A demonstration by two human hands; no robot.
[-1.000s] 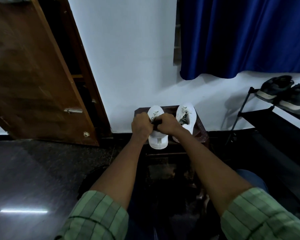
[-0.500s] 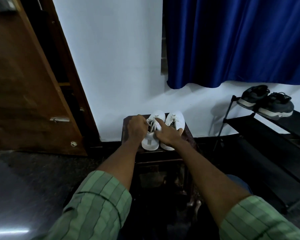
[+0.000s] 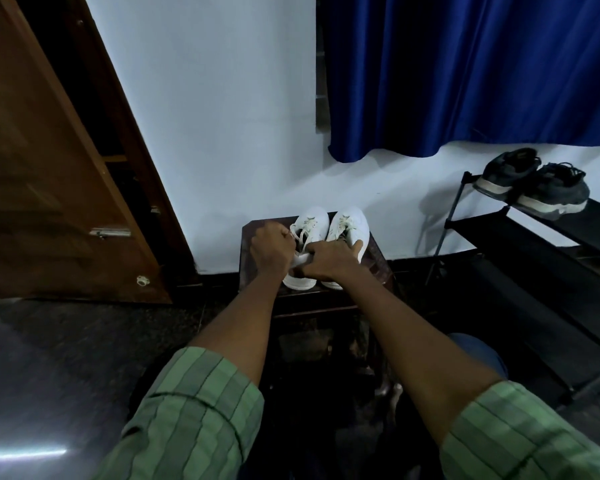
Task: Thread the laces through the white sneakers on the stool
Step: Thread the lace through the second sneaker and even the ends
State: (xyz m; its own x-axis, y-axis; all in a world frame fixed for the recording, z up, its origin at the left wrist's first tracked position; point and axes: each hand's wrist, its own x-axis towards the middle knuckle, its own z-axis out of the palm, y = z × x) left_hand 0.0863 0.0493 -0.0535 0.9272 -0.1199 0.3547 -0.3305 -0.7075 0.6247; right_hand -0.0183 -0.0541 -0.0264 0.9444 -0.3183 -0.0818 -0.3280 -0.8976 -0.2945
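Pair of white sneakers, set side by side on a dark wooden stool [image 3: 248,237] against a white wall [image 3: 222,116], toes toward the wall, heels toward the wearer of the camera. Left sneaker [image 3: 310,223]: white upper, pale lace [image 3: 303,233] crossing the eyelets, rear part covered by both hands. Right sneaker [image 3: 349,221]: white upper, pale lacing visible over a dark tongue opening, touching or just beside its mate. Left hand [image 3: 271,252]: closed into a loose fist at the near-left side of the left sneaker, fingers curled by the lace; whether the lace is actually pinched cannot be told. Right hand [image 3: 329,259]: laid across the rear of both sneakers, fingers partly spread, thumb toward the left hand, one fingertip resting on the outer side of the right sneaker; not clenched, and what it grips, if anything, cannot be told. Both forearms bare, green checked sleeves [image 3: 194,410] rolled up. Surroundings: brown wooden door [image 3: 49,168] standing open at left; blue curtain [image 3: 465,71] hanging above and to the right of the stool; black shoe rack [image 3: 534,244] at right, well apart from the stool, bearing a pair of dark sneakers [image 3: 534,183] with pale soles; dark polished floor [image 3: 66,358] with a streak of reflected light.
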